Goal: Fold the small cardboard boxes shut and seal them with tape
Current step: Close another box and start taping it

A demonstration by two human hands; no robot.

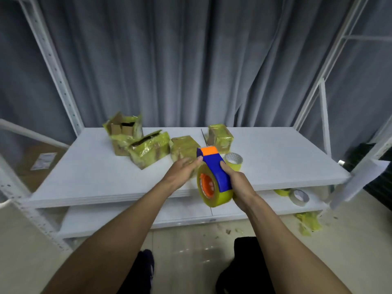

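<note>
My right hand (239, 185) grips a blue and orange tape dispenser (214, 166) loaded with a yellowish roll, held above the front edge of the white shelf (84, 177). My left hand (182, 170) touches the dispenser's front end with its thumb, fingers partly curled. Several small cardboard boxes wrapped in yellowish tape stand at the back of the shelf: one with open flaps (124, 132), one tilted with a loose flap (149, 150), a closed one (183, 146) just behind my left hand, and another closed one (219, 135) further right.
A spare tape roll (233, 161) lies on the shelf beside the dispenser. More rolls (299, 197) sit on the lower shelf at right, with tape scraps (307, 223) on the floor. White rack posts (55, 68) stand on both sides, with a grey curtain behind.
</note>
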